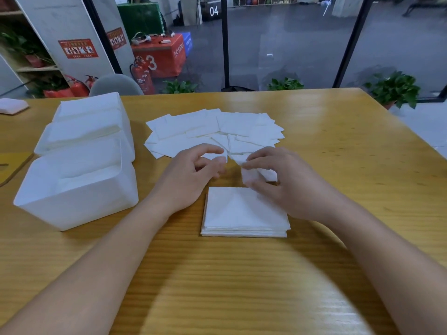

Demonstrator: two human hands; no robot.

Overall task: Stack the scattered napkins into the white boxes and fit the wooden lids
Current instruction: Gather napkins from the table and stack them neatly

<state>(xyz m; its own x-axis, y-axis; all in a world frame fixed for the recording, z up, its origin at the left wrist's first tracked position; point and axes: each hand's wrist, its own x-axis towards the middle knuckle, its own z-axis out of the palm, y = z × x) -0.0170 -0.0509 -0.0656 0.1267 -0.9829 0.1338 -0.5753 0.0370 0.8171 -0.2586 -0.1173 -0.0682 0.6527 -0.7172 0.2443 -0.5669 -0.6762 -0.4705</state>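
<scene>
Pinching one napkin (256,174) above the stack (244,213), the right hand (278,182) curls round it. The left hand (191,175) hovers loosely curled, holding nothing, by the scattered napkins (212,130). Three boxes (77,189) stand left on the table (338,151).

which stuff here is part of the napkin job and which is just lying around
Job: scattered white paper napkins; neat napkin stack; white plastic boxes; flat wooden lid; napkin pinched by right hand; left hand.
Lying about: potted green plants; red fire extinguishers.
</scene>
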